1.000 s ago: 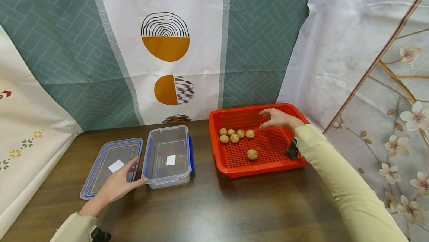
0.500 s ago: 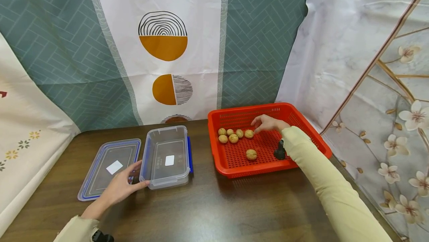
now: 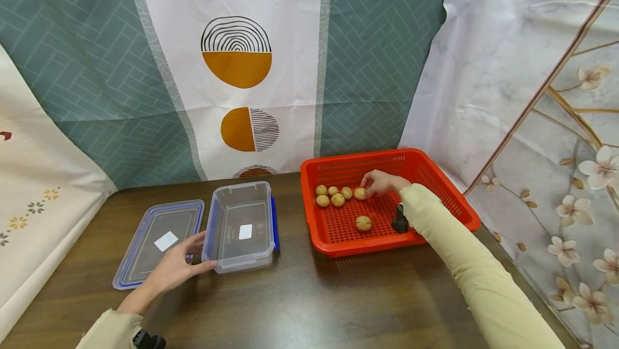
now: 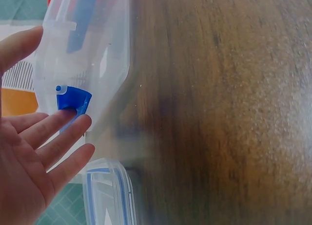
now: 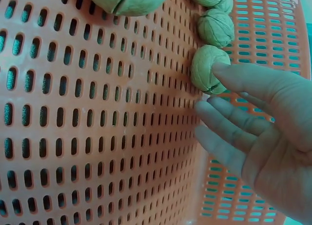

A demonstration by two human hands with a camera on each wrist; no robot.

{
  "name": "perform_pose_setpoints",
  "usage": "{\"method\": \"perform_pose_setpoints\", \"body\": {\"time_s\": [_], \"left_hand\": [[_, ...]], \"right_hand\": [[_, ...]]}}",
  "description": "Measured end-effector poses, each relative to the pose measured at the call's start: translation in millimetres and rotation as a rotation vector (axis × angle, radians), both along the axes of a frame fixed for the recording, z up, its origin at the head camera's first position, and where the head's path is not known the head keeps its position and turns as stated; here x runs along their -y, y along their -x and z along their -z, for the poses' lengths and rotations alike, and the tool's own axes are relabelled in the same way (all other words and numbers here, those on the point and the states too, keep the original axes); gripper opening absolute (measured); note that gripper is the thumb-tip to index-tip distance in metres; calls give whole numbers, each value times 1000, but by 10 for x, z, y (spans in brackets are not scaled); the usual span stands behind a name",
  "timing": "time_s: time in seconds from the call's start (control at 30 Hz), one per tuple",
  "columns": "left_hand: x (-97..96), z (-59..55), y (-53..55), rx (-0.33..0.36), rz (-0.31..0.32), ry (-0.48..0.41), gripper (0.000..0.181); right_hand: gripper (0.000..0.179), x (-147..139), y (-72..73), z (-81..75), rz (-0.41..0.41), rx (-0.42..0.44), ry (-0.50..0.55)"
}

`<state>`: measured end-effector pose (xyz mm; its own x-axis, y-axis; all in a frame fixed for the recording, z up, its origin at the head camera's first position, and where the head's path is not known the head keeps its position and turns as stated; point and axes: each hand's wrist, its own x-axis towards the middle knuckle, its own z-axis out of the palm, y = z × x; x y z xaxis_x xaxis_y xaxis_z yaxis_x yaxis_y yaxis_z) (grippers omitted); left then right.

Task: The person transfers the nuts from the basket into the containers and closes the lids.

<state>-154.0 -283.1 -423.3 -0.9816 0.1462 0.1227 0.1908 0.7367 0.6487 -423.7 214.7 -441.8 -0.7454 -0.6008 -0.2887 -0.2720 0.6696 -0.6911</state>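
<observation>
My right hand (image 3: 380, 182) reaches down into a red plastic basket (image 3: 333, 249) and pinches a walnut (image 3: 358, 194) at the right end of a group. In the right wrist view the thumb lies over that walnut (image 5: 204, 69), with the other fingers curving in beside and below it. My left hand (image 3: 174, 268) is at the near left corner of a clear plastic box (image 3: 246, 259), its fingers extended along the side and the thumb by the front rim. From the left wrist view, fingertips meet a blue latch (image 4: 73, 98) on the box wall. No contents show in the box.
Several other walnuts cluster at the basket's left, and a single walnut (image 3: 364, 224) lies nearer its front. A clear lid with a blue seal (image 3: 140, 255) lies flat left of the box. Patterned cloth (image 3: 377, 59) hangs behind the wooden table (image 3: 309, 306).
My right hand has moved left and down inside the basket onto the walnut. My left hand has come in slightly against the box corner. The box and basket stay put.
</observation>
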Motion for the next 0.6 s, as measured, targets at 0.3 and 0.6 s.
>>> {"method": "perform_pose_setpoints", "body": {"time_s": [0.3, 0.6], "left_hand": [[3, 25, 5, 12, 3, -21, 75], [13, -6, -1, 17, 6, -24, 76]], "right_hand": [[30, 258, -463, -376, 110, -54, -53], [23, 219, -519, -542, 47, -94, -2]]}}
